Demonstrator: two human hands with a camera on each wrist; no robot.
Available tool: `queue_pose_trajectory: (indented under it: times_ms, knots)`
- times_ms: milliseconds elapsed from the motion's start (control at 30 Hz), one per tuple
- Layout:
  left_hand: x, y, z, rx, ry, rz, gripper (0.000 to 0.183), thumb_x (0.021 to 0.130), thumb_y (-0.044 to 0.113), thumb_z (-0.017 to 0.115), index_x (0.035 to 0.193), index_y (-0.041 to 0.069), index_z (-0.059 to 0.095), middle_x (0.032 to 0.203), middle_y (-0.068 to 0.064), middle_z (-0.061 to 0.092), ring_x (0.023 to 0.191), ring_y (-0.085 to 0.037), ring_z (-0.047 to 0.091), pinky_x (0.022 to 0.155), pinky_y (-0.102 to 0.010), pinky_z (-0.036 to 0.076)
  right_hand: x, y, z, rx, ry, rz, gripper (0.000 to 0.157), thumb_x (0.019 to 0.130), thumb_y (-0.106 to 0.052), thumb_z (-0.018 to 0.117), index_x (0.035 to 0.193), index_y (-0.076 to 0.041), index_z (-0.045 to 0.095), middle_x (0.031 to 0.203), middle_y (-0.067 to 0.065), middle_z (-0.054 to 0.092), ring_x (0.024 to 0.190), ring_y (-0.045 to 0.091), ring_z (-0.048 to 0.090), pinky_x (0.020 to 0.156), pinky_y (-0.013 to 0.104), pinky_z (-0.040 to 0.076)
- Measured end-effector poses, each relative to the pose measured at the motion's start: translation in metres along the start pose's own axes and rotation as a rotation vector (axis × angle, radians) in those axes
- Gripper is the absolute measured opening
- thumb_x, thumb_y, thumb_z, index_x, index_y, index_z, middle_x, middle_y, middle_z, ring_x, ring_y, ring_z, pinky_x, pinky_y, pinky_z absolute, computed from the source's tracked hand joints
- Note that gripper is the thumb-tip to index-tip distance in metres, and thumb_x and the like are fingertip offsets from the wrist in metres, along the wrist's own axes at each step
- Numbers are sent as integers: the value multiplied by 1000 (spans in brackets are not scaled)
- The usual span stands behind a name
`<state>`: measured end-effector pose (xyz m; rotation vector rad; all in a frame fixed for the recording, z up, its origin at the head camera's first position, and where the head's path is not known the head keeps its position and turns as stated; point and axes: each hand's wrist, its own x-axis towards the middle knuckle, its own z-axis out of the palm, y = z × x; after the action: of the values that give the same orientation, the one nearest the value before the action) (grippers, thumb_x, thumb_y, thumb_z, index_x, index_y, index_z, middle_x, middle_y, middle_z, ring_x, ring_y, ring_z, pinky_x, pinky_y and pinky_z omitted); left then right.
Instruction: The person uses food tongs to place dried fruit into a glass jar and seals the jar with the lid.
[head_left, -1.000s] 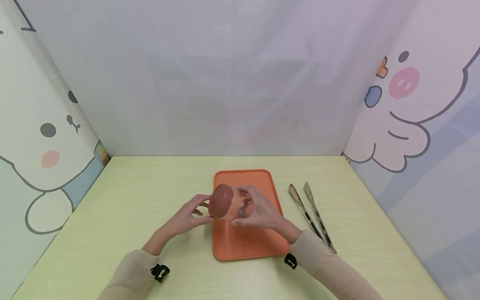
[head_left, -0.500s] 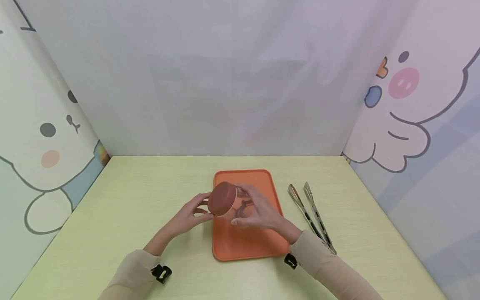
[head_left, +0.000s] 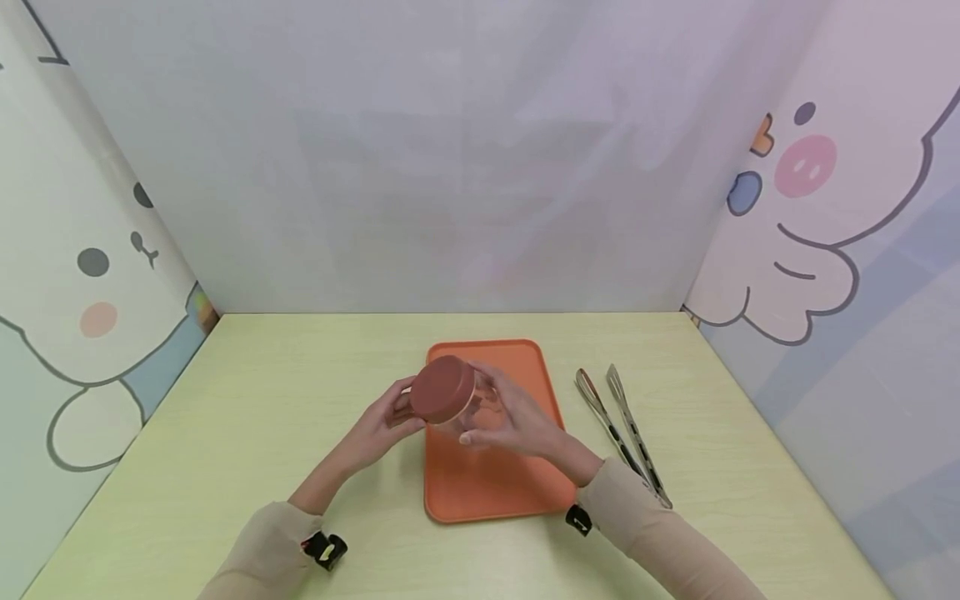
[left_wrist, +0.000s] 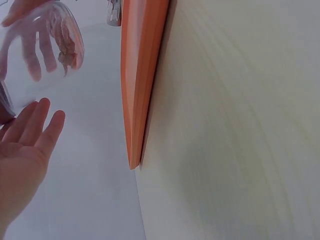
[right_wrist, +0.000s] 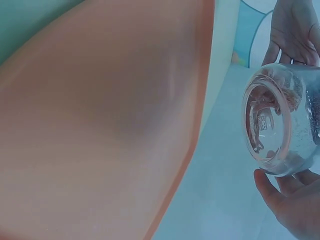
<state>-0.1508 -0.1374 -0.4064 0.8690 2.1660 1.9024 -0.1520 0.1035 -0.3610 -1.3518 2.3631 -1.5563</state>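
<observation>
A clear glass jar (head_left: 486, 407) with a reddish-brown lid (head_left: 442, 389) is held tilted above an orange tray (head_left: 487, 487), its lid facing left and up. Brown, shrivelled pieces lie inside, seen through the glass base of the jar (right_wrist: 280, 125) in the right wrist view. My right hand (head_left: 525, 423) grips the glass body from the right, thumb in front and fingers behind. From the left my left hand (head_left: 381, 425) holds the lid between thumb and fingers. The left wrist view shows that left hand (left_wrist: 22, 155) with its fingertips at the lid end.
Right of the tray lies a metal utensil with two long arms (head_left: 630, 433), one looped and one slotted, meeting at the near end. A pale curtain (head_left: 457, 208) hangs behind the light wooden table (head_left: 315, 375). Cartoon-printed panels (head_left: 832, 250) flank both sides.
The jar has tipped so that its lid shows more of its top, and the lid has risen slightly and shifted a little left. The tray and the metal utensil stay put.
</observation>
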Motion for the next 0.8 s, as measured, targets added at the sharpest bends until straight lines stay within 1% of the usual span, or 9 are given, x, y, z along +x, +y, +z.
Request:
queue_pose_trajectory:
  times_ms: [133,200,300,367,433,533,633,800]
  knots:
    - [1,-1,-1,-27,23,22,53,86,1,54,132,-3,28,120,-25,46,103,-15,53,80,-30,45,2,-3,0,28,-17,-22,83,72,3,70,136,2,16,133,18,34,120,30,34,92,48,31]
    - [1,1,-1,-38,38,23,52,86,1,55,132,-3,30,120,-25,46,102,-15,53,80,-30,45,3,-2,1,5,-14,-41,81,74,4,68,135,3,15,133,18,35,120,30,35,91,50,32]
    - [1,3,-2,-46,54,15,52,85,2,56,131,-3,31,121,-25,45,102,-15,53,79,-30,45,3,-1,2,-34,2,-51,71,80,4,61,134,2,16,131,17,37,119,29,37,89,51,32]
    - [1,4,-2,-48,60,7,52,85,3,56,131,-3,31,121,-24,45,102,-14,53,79,-30,45,3,-1,2,-44,14,-45,64,84,3,56,134,1,16,130,16,39,118,28,37,88,52,32]
    - [2,5,-2,-45,63,2,53,85,3,57,131,-3,32,121,-24,45,102,-14,53,79,-31,45,2,-2,3,-35,24,-20,60,86,1,53,134,0,17,130,15,39,119,27,37,88,52,32]
    - [2,7,-3,-30,64,6,52,85,1,56,131,-4,32,121,-24,46,102,-15,53,79,-31,45,2,-4,4,-16,40,15,57,87,-2,53,133,-1,19,129,15,40,117,26,39,87,52,34]
    - [2,15,-3,-6,66,4,52,84,-3,56,130,-5,34,119,-24,47,103,-21,53,79,-30,45,2,-6,4,6,53,32,54,88,-5,53,132,-1,22,126,15,42,114,26,40,85,51,35]
    - [1,34,-4,74,57,-1,53,82,-4,58,129,-7,35,117,-24,48,102,-32,52,78,-30,46,3,-6,2,81,64,43,49,87,-6,54,128,1,28,126,13,43,114,28,41,85,49,37]
